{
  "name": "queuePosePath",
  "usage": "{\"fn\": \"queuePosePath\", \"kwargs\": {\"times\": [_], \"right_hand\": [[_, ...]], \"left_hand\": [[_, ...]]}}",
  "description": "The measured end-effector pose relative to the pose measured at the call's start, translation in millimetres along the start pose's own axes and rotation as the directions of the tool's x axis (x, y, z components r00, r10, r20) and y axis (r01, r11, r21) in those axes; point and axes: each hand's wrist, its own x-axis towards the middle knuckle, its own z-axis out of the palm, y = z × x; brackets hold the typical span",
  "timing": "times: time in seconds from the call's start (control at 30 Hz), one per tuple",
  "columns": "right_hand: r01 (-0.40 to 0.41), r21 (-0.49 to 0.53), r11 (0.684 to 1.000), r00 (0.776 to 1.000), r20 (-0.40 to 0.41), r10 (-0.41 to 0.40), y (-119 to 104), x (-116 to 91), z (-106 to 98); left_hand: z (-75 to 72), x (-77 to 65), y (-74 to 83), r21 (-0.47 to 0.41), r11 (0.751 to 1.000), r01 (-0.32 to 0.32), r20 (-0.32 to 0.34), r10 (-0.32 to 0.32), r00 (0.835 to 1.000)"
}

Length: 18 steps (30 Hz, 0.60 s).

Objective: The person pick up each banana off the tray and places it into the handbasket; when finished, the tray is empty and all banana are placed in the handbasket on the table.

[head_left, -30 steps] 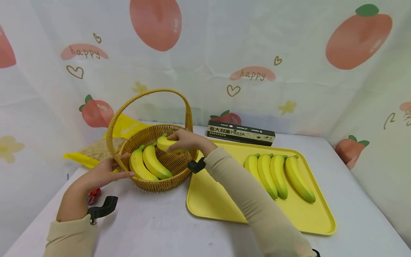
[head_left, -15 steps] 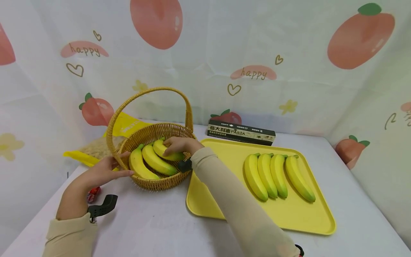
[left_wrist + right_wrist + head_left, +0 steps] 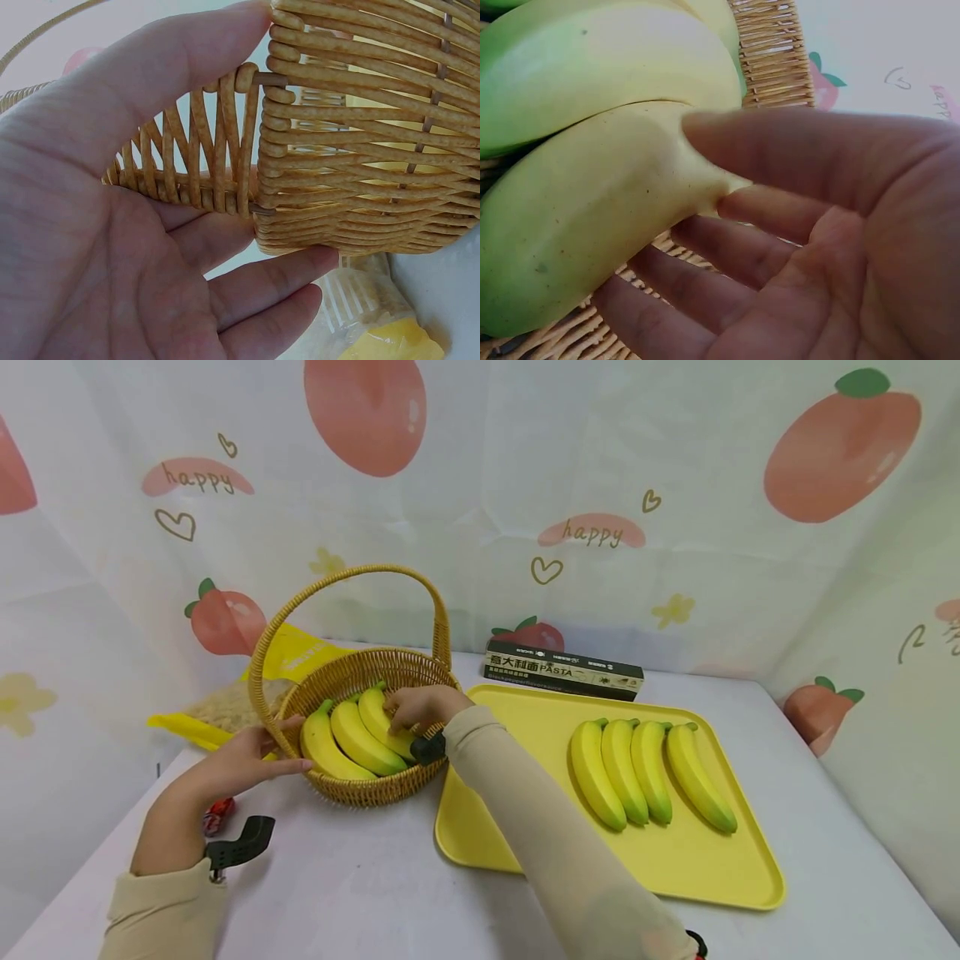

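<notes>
A wicker basket [image 3: 378, 792] with a tall arched handle stands on the left of the table. My left hand [image 3: 240, 764] grips it where the handle meets the rim; thumb and fingers lie on either side of the weave in the left wrist view. Two yellow bananas [image 3: 360, 745] lie side by side inside. Against them rests a third banana [image 3: 577, 210], held near its stem end by my right hand [image 3: 423, 706]. The thumb is on top of that banana and the fingers along its lower side in the right wrist view.
Right of the basket lies a yellow tray [image 3: 502, 835] bearing several bananas [image 3: 622, 772] in a row. Behind the tray is a dark pasta box [image 3: 562, 671]. A yellow bag [image 3: 296, 656] leans behind the basket, and a small red-wrapped item [image 3: 218, 816] sits near my left wrist.
My right hand has lowered the third banana into the basket and turned it alongside the other two. The left hand keeps its place on the basket.
</notes>
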Motion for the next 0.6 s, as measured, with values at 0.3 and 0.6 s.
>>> {"fn": "queuePosePath", "kwargs": {"times": [0.3,0.6], "right_hand": [[0.09,-0.109,0.99,0.991,-0.092,-0.1,3,-17,-6],[0.191,-0.088,0.978,0.966,-0.159,-0.203,14,-60,-6]], "left_hand": [[1.6,1.6,-0.9,0.008,1.0,0.0,-0.008,0.0,1.0],[1.4,3.5,-4.0,0.003,1.0,0.0,0.002,0.0,1.0]]}}
